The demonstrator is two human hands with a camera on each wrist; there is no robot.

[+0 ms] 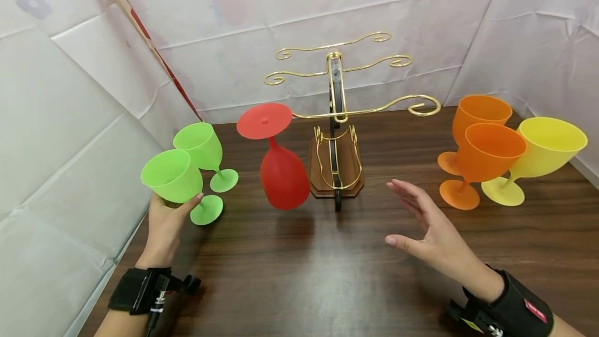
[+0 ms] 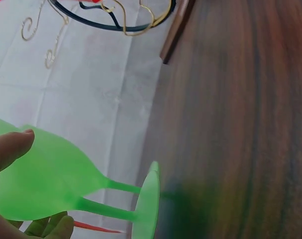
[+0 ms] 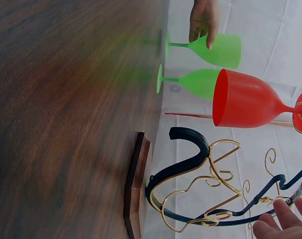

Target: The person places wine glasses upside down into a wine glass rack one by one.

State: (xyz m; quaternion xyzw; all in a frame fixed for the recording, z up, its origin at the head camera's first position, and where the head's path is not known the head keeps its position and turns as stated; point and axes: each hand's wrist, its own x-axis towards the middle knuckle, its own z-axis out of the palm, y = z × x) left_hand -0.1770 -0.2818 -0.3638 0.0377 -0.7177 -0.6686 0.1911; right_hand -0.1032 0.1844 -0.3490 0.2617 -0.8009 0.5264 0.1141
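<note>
My left hand grips the bowl of the nearer green goblet, thumb on one side and fingers on the other. That goblet is upright; whether its foot touches the table I cannot tell. Just behind it stands a second green goblet. A red goblet hangs upside down by its foot from the left end of the front arm of a gold wire rack. My right hand hovers right of the rack, fingers extended and thumb apart, holding nothing.
Two orange goblets and a yellow goblet stand upright on the right side. The rack's wooden base sits mid-table near the back. Pale cloth walls off the table at the back and sides.
</note>
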